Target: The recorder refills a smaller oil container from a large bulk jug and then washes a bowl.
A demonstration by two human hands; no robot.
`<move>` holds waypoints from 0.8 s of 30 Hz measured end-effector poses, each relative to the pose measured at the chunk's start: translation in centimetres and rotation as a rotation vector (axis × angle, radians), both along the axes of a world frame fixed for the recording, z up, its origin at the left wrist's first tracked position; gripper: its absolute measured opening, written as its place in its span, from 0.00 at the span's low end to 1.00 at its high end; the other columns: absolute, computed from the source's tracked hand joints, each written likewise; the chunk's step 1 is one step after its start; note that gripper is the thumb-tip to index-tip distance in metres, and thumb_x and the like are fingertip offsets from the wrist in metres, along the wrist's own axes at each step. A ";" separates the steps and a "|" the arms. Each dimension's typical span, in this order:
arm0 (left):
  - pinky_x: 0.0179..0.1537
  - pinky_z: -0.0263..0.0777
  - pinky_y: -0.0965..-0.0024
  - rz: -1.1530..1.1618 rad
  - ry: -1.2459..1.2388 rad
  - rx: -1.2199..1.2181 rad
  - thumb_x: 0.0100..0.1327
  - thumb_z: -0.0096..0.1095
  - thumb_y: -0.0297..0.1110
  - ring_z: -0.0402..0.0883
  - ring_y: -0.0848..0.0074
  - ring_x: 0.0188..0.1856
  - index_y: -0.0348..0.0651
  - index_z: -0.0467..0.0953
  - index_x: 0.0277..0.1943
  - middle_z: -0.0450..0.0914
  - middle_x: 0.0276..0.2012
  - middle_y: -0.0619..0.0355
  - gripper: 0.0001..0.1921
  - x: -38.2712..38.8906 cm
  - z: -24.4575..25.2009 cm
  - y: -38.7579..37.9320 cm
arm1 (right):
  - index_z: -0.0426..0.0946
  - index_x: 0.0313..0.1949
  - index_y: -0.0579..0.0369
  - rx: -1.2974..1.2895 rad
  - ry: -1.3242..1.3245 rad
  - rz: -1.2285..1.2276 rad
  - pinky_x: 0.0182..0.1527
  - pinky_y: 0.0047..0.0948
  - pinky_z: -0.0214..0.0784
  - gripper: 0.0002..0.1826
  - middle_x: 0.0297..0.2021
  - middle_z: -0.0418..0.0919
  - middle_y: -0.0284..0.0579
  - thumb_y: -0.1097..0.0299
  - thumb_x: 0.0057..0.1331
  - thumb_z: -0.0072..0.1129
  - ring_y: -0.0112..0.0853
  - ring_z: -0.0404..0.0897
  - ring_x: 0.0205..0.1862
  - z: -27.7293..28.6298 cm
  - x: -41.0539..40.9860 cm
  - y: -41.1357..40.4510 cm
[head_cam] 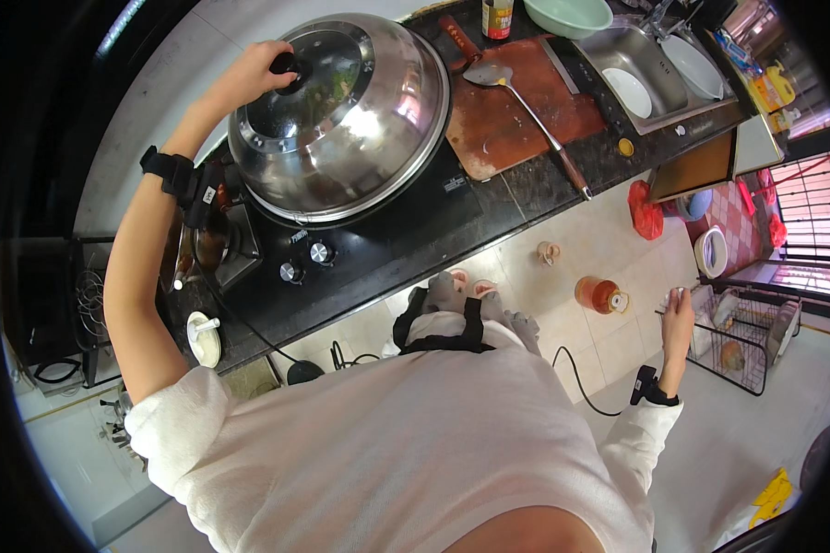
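Observation:
My left hand [261, 69] grips the black knob of a large domed metal wok lid [380, 138]. The lid has a dark glass window, with something green faintly visible there. It sits over the black gas stove [387, 238], hiding whatever is beneath. On the far right my right hand [677, 319] is held low beside a wire rack, fingers curled, with something small and white at the fingertips; what it is cannot be told. A metal wok spatula [536, 117] with a wooden handle lies across the brown cutting board [491, 148], beside a cleaver [560, 63].
A sink [647, 76] holds white dishes, with a green basin [570, 15] beside it. On the tiled floor stand an orange-red bottle [598, 295] and a small jar [548, 253]. The wire dish rack [761, 345] is at the right. Black cables hang near my body.

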State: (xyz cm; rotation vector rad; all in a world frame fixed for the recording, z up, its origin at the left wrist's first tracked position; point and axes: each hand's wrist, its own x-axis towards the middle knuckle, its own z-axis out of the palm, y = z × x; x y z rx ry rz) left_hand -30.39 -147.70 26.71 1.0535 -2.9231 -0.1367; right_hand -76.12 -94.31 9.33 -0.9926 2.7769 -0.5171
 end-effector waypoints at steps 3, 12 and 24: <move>0.38 0.69 0.66 -0.036 -0.014 -0.079 0.53 0.64 0.35 0.75 0.63 0.36 0.34 0.73 0.47 0.76 0.37 0.47 0.20 1.2 -1.1 -1.4 | 0.66 0.38 0.63 0.040 -0.055 -0.009 0.34 0.45 0.64 0.14 0.28 0.74 0.64 0.61 0.70 0.42 0.58 0.73 0.34 0.8 0.3 -1.1; 0.45 0.69 0.59 0.170 -0.036 -0.275 0.60 0.58 0.48 0.75 0.55 0.44 0.38 0.68 0.57 0.74 0.44 0.44 0.27 1.3 -1.4 2.8 | 0.69 0.43 0.64 -0.029 -0.062 0.144 0.36 0.43 0.65 0.15 0.31 0.74 0.66 0.63 0.69 0.44 0.56 0.74 0.35 -1.3 -1.5 -2.3; 0.35 0.73 0.61 0.228 -0.026 -0.480 0.63 0.55 0.42 0.77 0.60 0.40 0.42 0.72 0.46 0.74 0.42 0.57 0.15 4.8 -0.3 12.4 | 0.69 0.49 0.66 0.026 -0.114 0.229 0.40 0.41 0.66 0.19 0.35 0.75 0.66 0.62 0.68 0.45 0.55 0.76 0.39 -1.4 -1.7 -6.3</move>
